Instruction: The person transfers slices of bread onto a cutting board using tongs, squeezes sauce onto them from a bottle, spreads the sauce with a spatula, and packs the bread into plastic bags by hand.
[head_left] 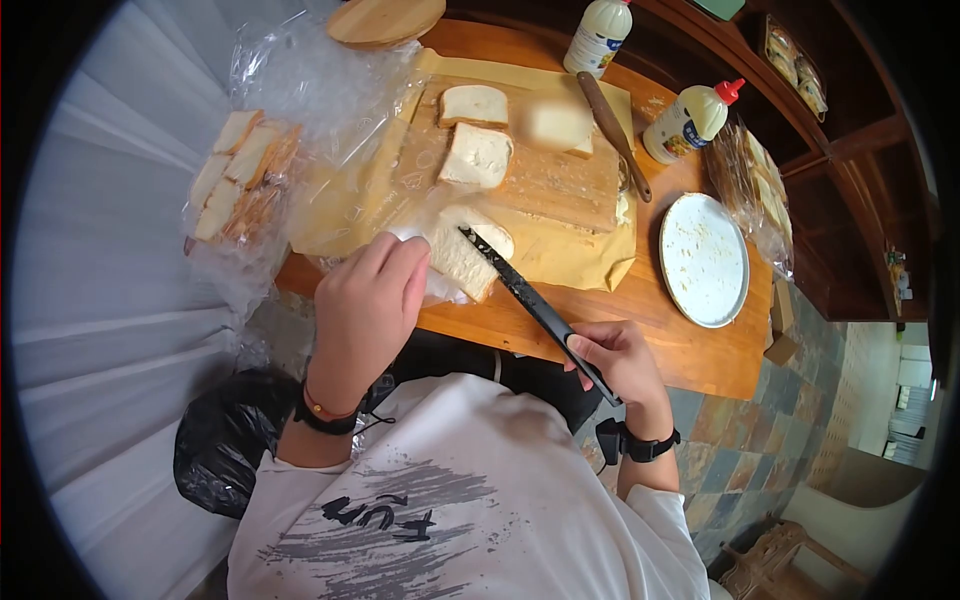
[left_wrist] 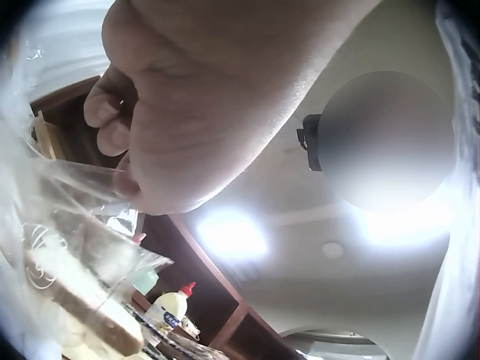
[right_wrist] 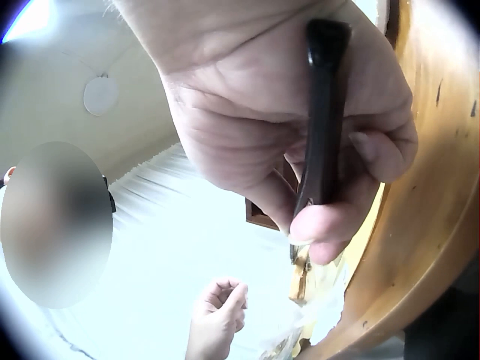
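Along wooden table (head_left: 470,325), near edge | pinching clear plastic (left_wrist: 90,178) in left hand (head_left: 365,300), gripping black utensil (head_left: 532,304) in right hand (head_left: 625,362) over bread slice (head_left: 457,262) | ideally pressing lightly (probably tearing easily)

Pale curtain (head_left: 100,250) along left — black plastic bag (head_left: 225,445) at near left. Round wooden board (head_left: 385,20) at far left of worktop (head_left: 715,365). Dark shelves (head_left: 850,165) at far right — cardboard box (head_left: 783,325) beside worktop's right edge.
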